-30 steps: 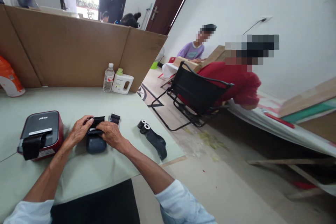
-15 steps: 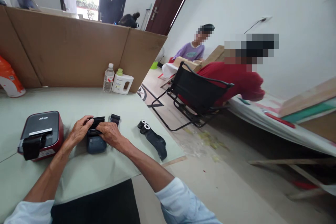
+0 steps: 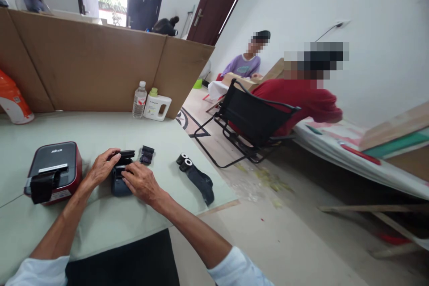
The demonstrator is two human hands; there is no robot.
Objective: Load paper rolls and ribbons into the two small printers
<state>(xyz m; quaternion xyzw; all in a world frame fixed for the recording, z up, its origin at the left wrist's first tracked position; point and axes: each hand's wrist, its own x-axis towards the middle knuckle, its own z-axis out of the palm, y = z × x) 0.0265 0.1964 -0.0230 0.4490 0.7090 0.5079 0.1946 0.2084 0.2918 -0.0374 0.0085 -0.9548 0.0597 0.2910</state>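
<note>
A small dark blue label printer [image 3: 119, 187] lies on the pale green table with its black lid [image 3: 128, 153] raised. My left hand [image 3: 103, 165] grips the lid's left end between thumb and fingers. My right hand [image 3: 142, 181] is closed over the right side of the printer body, its fingers reaching across beside the opening. The fingers hide part of the inside. Just behind the printer lies a small black roll-like piece [image 3: 146, 155]. To the left stands a larger red and black printer [image 3: 55, 165] with a black strip curling out of its front.
Black ribbon-like material with two white-cored rolls [image 3: 197, 178] lies near the table's right edge. A water bottle [image 3: 139, 100] and a white jug [image 3: 157, 105] stand before a cardboard partition [image 3: 100, 67]. An orange container [image 3: 13, 103] is at left. Two people sit at right.
My right hand has shifted down from the lid area onto the printer's right side, uncovering more of the lid and opening. My left hand stays at the lid.
</note>
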